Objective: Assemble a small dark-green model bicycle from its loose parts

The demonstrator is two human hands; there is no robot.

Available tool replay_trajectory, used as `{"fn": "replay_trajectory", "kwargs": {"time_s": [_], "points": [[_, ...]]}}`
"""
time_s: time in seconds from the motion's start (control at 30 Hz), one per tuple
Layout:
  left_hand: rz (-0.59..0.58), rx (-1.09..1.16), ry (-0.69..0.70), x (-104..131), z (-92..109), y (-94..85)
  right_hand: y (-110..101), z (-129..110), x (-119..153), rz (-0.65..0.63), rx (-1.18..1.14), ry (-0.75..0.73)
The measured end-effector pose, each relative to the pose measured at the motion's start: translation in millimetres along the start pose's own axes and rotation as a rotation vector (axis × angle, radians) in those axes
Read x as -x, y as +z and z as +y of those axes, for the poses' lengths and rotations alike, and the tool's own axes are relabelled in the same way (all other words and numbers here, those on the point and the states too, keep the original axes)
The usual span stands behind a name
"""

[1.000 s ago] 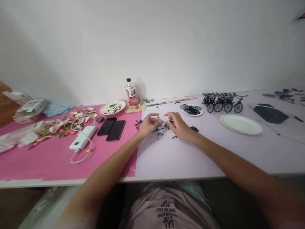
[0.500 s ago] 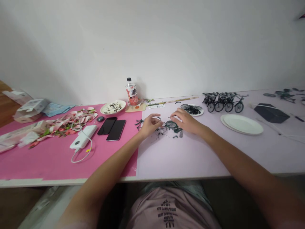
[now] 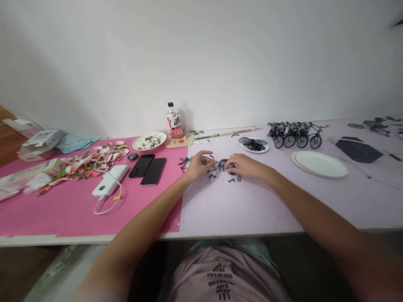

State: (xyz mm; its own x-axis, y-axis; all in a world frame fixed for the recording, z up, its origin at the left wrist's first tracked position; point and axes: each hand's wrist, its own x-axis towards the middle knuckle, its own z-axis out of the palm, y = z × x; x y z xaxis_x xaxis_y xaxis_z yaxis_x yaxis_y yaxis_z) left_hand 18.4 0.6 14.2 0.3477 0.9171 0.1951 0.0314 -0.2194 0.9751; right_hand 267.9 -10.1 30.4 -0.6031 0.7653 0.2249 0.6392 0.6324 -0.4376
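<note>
Small dark green and black plastic bicycle parts [image 3: 211, 176] lie on the pale lilac table surface between my hands. My left hand [image 3: 200, 165] is at their left, thumb and fingers curled together around a small dark part whose shape is mostly hidden. Over the right side of the pieces, my right hand [image 3: 242, 165] has its fingertips lowered and bent onto a dark wheel-like piece; what they pinch is too small to make out. More dark thin parts [image 3: 184, 162] rest just left of my left hand.
Behind my hands sits a plate of black parts [image 3: 264, 148]; assembled miniature bicycles [image 3: 302, 138] stand right of it, above white plates [image 3: 324, 164]. Two phones [image 3: 153, 172], a power bank [image 3: 110, 180], a bottle [image 3: 175, 121] and pink petals [image 3: 94, 161] are at the left.
My right hand has moved down and slightly toward my left hand, and now covers part of the dark wheel piece. My left hand has stayed in nearly the same place.
</note>
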Motion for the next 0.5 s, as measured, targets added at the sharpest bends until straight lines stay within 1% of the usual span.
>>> {"fn": "replay_trajectory", "kwargs": {"time_s": [0.1, 0.23, 0.4, 0.5], "points": [[0.014, -0.023, -0.01, -1, 1, -0.1, 0, 0, 0, -0.015, 0.009, 0.033], [0.036, -0.071, -0.017, -2, 1, -0.7, 2, -4, -1, 0.012, 0.021, 0.101], [0.058, -0.103, -0.014, -4, -1, -1.7, 20, -13, -4, 0.018, -0.04, 0.016], [0.069, -0.107, -0.006, -4, -1, -1.7, 33, -14, -4, 0.021, -0.051, -0.002]]}}
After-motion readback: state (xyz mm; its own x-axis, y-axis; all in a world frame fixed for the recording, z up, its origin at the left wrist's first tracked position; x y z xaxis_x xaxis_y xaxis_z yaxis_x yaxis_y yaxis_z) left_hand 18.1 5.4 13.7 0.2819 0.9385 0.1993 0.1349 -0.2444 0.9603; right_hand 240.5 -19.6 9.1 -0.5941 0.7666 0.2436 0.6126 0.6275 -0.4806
